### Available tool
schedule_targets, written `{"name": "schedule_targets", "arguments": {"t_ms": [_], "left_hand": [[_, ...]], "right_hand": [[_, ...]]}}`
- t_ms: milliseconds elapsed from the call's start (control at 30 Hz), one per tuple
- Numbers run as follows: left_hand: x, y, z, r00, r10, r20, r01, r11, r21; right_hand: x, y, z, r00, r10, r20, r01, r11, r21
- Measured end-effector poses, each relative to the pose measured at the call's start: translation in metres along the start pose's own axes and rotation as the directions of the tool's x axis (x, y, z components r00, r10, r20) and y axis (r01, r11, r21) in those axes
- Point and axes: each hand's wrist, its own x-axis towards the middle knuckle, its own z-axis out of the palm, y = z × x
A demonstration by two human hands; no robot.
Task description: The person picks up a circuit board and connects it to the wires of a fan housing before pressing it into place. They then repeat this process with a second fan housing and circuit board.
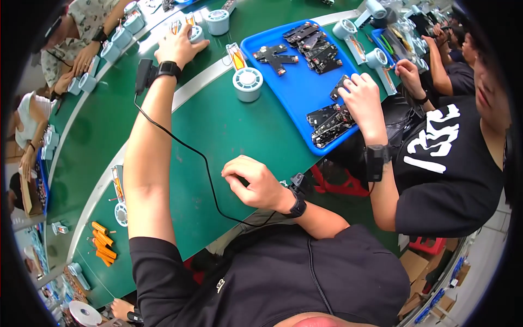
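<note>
My left hand (180,46) reaches across to the far side of the table. Its fingers and thumb curl around a light-blue handheld fan (196,34), partly hidden under the hand. Orange parts of open fan handles show just beyond the fingertips. My right hand (251,182) hovers low over the green table, loosely curled with a gap between thumb and forefinger; nothing shows in it. Between the hands and the tray lies another handheld fan (248,84), round grille up, its open handle showing an orange battery. One more fan head (218,23) stands farther back.
A blue tray (297,117) holds black circuit boards (321,52); a co-worker's hand (362,103) touches one board. Orange batteries (103,243) lie at the near left, below a fan (121,212). A black cable (204,158) runs from my left wrist. A white strip (201,82) crosses the table.
</note>
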Motion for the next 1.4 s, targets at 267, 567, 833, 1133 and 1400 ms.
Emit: {"name": "schedule_targets", "arguments": {"t_ms": [267, 567, 833, 1133, 1400], "left_hand": [[-0.008, -0.034, -0.008, 0.992, 0.054, -0.113, -0.088, 0.94, -0.328], [-0.162, 0.026, -0.088, 0.947, 0.317, 0.055, -0.303, 0.935, -0.184], [-0.181, 0.069, -0.06, 0.97, 0.242, -0.033, -0.244, 0.959, -0.146], [-0.188, 0.045, -0.06, 0.946, 0.293, -0.137, -0.323, 0.854, -0.407], [-0.237, -0.008, -0.083, 0.983, 0.139, 0.121, -0.094, 0.942, -0.321]], "right_hand": [[0.007, 0.002, -0.001, 0.998, -0.062, -0.027, 0.062, 0.998, -0.004], [0.001, 0.001, 0.002, 0.994, -0.101, -0.033, 0.097, 0.989, -0.109], [0.002, -0.003, 0.008, 0.996, -0.076, -0.054, 0.074, 0.996, -0.042], [0.002, -0.004, 0.005, 0.999, 0.03, -0.037, -0.029, 1.0, 0.004], [0.0, -0.003, 0.004, 0.999, 0.052, -0.013, -0.052, 0.999, -0.001]]}}
